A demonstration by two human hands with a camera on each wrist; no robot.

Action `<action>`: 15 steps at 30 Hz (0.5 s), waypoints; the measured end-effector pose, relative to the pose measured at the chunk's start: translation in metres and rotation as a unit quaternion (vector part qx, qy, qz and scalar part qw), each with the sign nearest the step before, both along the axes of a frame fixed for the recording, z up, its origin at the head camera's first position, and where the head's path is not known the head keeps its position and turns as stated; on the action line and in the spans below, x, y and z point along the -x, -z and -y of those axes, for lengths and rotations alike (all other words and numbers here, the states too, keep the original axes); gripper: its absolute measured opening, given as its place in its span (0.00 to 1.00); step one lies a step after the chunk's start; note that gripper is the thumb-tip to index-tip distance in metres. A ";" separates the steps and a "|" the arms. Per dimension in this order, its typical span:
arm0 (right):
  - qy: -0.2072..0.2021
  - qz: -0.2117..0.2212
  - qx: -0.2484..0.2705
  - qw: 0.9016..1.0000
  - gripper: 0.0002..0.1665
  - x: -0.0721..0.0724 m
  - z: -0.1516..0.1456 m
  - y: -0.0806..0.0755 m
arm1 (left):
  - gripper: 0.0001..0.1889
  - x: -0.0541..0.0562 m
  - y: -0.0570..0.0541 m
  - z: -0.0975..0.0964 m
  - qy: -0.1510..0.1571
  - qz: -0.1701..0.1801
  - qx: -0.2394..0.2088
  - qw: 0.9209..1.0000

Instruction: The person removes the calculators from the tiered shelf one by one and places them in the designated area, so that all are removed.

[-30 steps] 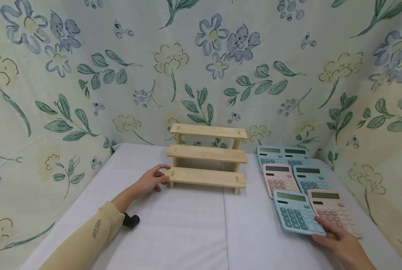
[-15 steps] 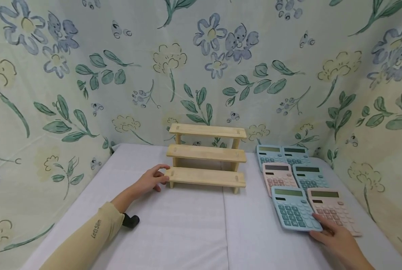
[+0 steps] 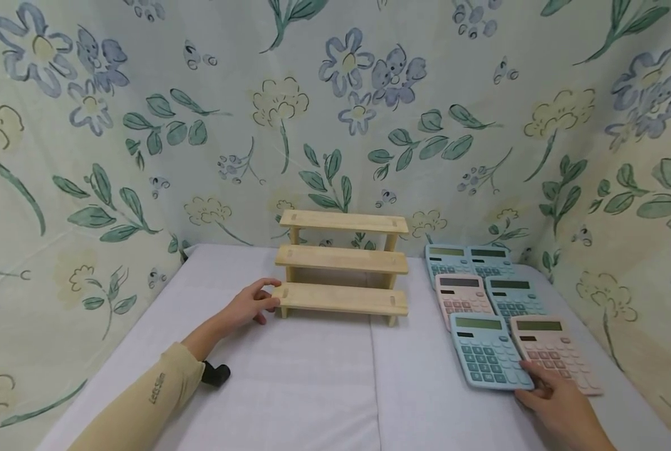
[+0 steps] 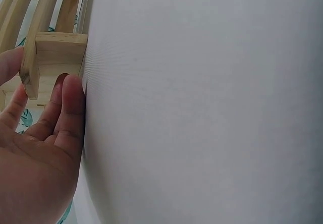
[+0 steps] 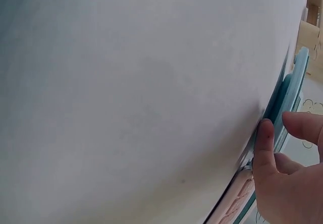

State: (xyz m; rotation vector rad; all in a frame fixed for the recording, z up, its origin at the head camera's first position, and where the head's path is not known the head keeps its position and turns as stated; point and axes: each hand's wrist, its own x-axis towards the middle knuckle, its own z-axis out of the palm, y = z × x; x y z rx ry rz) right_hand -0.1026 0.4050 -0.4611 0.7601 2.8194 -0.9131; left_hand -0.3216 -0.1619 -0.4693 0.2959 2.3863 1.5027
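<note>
A light blue calculator (image 3: 484,354) lies in front of a pink one on the right side of the table. My right hand (image 3: 561,404) pinches its lower right corner between thumb and fingers; in the right wrist view the calculator (image 5: 295,88) appears edge-on, its near edge between the fingertips. At the middle back stands a three-tier wooden shelf stand (image 3: 341,297). My left hand (image 3: 245,307) holds the left end of its lowest board, fingers curled about the end. The left wrist view shows the board (image 4: 30,77) end with fingers on either side.
Beside the held calculator lies a pink calculator (image 3: 544,338). Behind are another pink calculator (image 3: 463,300) and several blue ones (image 3: 515,294), partly overlapping. A black object (image 3: 215,374) sits by the left sleeve. Floral cloth (image 3: 312,125) hangs behind the white-covered table (image 3: 290,388).
The blue calculator and my right hand have shifted slightly left. My left hand stays at the stand's lowest board. The head view has moved slightly.
</note>
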 end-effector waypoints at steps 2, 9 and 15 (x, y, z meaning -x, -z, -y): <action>0.003 0.002 -0.003 1.000 0.44 0.000 0.001 0.000 | 0.29 0.000 -0.001 0.000 -0.001 -0.001 -0.001 1.000; 0.023 0.011 0.008 1.000 0.45 -0.002 0.004 -0.002 | 0.28 0.001 -0.004 -0.001 -0.001 -0.007 0.000 1.000; 0.018 0.009 0.011 1.000 0.44 -0.003 0.002 0.000 | 0.29 0.000 -0.001 0.000 0.004 0.001 -0.002 1.000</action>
